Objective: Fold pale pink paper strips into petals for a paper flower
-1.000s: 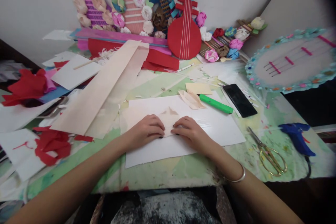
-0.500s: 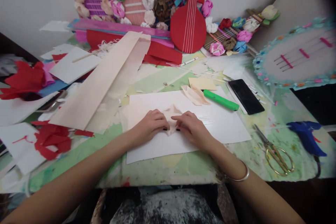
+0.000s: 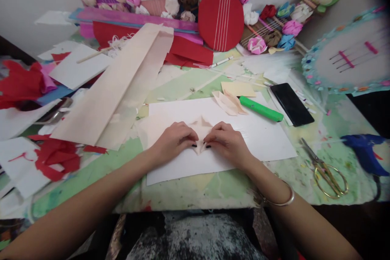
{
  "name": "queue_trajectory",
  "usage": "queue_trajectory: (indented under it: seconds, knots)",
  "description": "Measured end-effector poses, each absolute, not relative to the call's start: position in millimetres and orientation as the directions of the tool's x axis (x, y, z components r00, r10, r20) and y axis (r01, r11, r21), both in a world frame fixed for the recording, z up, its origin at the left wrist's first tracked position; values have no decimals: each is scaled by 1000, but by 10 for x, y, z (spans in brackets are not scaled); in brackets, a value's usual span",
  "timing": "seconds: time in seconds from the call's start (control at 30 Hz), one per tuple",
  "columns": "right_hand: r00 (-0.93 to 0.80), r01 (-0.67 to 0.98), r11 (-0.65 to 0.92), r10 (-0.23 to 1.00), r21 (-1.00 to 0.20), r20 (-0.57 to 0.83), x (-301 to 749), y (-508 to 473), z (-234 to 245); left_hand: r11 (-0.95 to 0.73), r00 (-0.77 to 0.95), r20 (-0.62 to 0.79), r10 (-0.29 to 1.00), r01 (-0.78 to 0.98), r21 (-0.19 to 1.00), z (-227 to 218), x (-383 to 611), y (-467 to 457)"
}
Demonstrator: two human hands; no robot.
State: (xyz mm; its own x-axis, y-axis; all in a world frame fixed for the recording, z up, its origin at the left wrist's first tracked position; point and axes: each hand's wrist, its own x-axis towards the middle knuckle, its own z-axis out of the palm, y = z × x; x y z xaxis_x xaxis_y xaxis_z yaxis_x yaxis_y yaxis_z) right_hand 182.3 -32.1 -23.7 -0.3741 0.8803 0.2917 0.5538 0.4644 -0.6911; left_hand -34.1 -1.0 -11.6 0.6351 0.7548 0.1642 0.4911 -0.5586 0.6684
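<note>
A small folded piece of cream paper [image 3: 201, 130] lies on a white sheet [image 3: 262, 138] in the middle of the table. My left hand [image 3: 173, 140] pinches its left side and my right hand [image 3: 227, 142] pinches its right side, fingertips almost meeting over the fold. Both hands are closed on the paper, and their fingers hide its lower part. A silver bangle [image 3: 278, 201] sits on my right wrist.
Another folded cream piece [image 3: 228, 102], a green marker [image 3: 261, 109] and a black phone [image 3: 291, 104] lie beyond the sheet. Gold scissors [image 3: 326, 168] and a blue glue gun [image 3: 364, 152] are at right. Long cream paper strips [image 3: 112, 89] and red scraps [image 3: 55, 158] lie left. Paper instruments with flowers [image 3: 219, 12] line the back.
My two hands have drawn closer together on the cream paper, pinching it up into a raised fold. The view has tilted down slightly.
</note>
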Motion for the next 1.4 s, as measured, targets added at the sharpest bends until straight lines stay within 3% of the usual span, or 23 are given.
queue_trajectory:
  seconds: [0.37, 0.6, 0.93, 1.4]
  knots:
    - [-469, 491, 570, 810, -659, 351, 1790, -201, -170, -554, 586, 206, 783, 508, 659, -174, -300, 0]
    - [-460, 564, 548, 830, -617, 316, 1757, -213, -237, -559, 588, 221, 778, 488, 670, -163, -301, 0]
    - [-370, 541, 513, 857, -667, 358, 1742, -282, -305, -573, 560, 278, 780, 463, 677, -192, -314, -33]
    - [-394, 544, 510, 857, -666, 333, 1750, -312, -253, -648, 581, 351, 735, 447, 617, -224, -302, -70]
